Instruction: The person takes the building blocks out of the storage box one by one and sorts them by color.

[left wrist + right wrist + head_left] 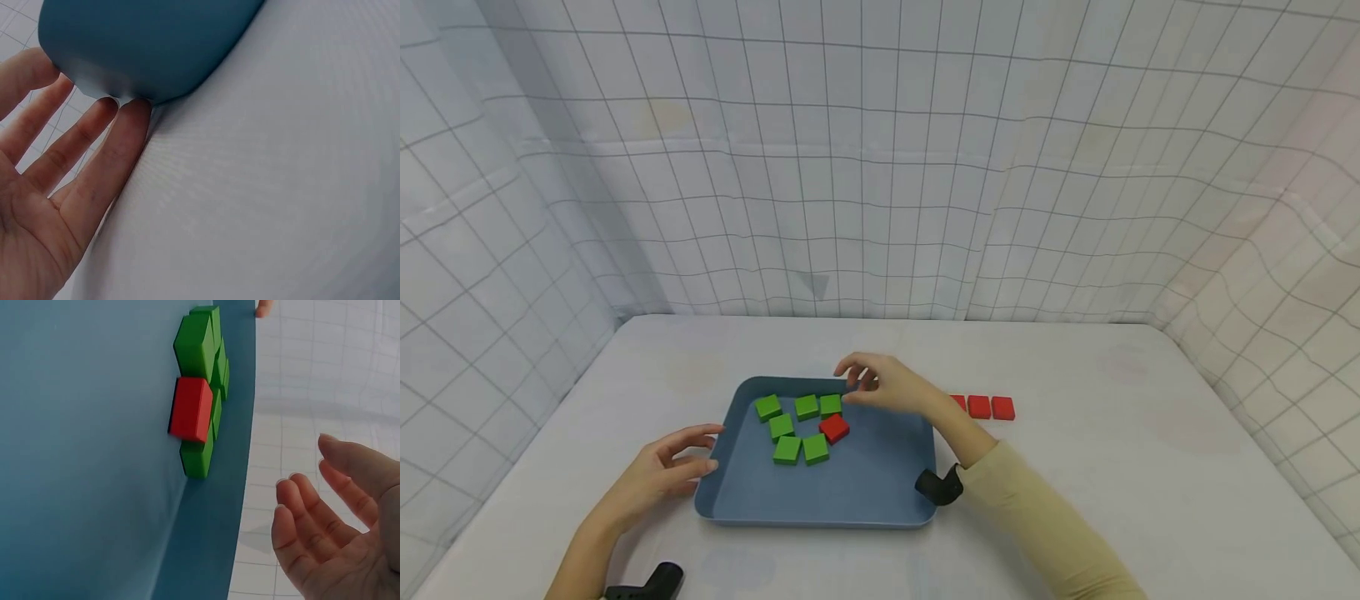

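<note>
White and smooth, the worktop (1112,533) spreads out under a tray (820,507). Nearest lies a black wrist mount (662,581) on the left arm; another black mount (938,487) sits by the right cuff, against a pale yellow sleeve (1045,525).

Blue-grey, smooth and shallow, the tray has rounded corners; its long axis runs left to right, along the worktop's near edge. At its left rim, the left hand (662,468) has gently bent, spread fingers, their tips touching the outer wall without gripping it.

Small flat-faced blocks with squarish tops lie in the tray's left half. Two green blocks (787,450) come nearest, the right one turned slightly. Just beyond, a red block (834,428) sits askew, one corner aimed towards the near rim. Another green block (781,427) is left of it; three more (807,407) lie towards the far rim, one of them near the far left corner.

Right of the tray, red blocks (1003,407) form a row parallel to the far edge, the leftmost partly hidden by the forearm. Above the tray's far rim, the right hand (887,385) holds nothing, fingers loosely curved, thumb apart. Behind hangs white, rippled cloth (865,183) with a dark grid.
</note>
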A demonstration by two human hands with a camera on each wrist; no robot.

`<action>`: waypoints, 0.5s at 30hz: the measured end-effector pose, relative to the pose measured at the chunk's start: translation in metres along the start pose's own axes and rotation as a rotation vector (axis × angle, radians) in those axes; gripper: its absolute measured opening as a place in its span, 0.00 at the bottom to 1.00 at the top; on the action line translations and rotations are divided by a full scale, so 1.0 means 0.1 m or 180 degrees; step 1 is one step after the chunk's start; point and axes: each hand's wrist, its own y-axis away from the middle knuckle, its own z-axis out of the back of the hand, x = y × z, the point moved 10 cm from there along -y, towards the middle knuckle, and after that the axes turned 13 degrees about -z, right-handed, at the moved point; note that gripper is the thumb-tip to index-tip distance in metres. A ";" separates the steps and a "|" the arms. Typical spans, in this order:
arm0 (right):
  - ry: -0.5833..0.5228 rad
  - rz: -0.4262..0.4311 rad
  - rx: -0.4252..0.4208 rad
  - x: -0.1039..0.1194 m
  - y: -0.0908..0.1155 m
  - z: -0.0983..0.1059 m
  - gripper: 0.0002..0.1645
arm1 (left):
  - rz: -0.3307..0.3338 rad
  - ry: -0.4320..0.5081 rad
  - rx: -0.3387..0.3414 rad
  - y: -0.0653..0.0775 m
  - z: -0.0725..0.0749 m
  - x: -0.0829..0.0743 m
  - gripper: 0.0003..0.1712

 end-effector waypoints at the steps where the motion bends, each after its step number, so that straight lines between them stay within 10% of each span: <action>1: 0.0015 0.0000 0.0016 0.00 -0.01 -0.02 0.20 | 0.0006 0.0001 -0.0002 0.00 0.00 0.00 0.32; 15: 0.0164 -0.0108 0.0437 -0.17 -0.10 -0.40 0.18 | 0.0013 -0.0013 -0.0023 0.01 -0.01 0.00 0.33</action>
